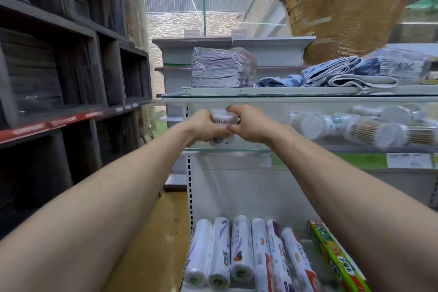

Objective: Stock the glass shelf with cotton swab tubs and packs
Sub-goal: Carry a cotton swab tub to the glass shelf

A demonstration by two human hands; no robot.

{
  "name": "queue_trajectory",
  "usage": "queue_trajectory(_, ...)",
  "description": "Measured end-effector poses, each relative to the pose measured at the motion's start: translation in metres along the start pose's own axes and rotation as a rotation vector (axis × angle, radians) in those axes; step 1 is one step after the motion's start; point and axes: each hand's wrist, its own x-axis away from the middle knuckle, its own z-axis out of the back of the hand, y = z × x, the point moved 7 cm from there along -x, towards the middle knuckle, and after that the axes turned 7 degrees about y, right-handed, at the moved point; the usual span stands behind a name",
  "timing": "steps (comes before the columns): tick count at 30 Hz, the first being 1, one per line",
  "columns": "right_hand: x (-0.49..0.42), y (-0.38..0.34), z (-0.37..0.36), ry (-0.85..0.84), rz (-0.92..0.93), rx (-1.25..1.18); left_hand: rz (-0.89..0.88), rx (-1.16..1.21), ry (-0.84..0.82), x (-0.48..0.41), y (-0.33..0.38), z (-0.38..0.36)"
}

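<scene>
The cotton swab tub (222,119) is mostly hidden, its label blurred. Left grip (204,125) and right grip (248,125) both curl around it at the left end of the glass shelf (251,150).

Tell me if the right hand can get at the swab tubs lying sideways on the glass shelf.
Probably yes, once freed: the right hand and left hand both grip an upright tub, but the glass shelf is open-fronted, with bare glass up to the lying tubs.
</scene>
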Motion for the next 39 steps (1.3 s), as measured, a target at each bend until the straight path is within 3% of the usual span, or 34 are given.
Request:
queue_trajectory(8, -0.04, 0.01, -0.021, -0.011, 0.052, 0.128, 0.036, -0.03, 0.023, -0.046, -0.019, 0.006)
queue_trajectory(14, -0.065, 0.013, -0.039, -0.109, 0.03, 0.121, 0.02, -0.018, 0.002, -0.077, -0.033, 0.011)
queue_trajectory(39, -0.131, 0.022, -0.091, -0.099, 0.021, 0.185, -0.026, 0.011, 0.049, -0.154, -0.093, 0.028)
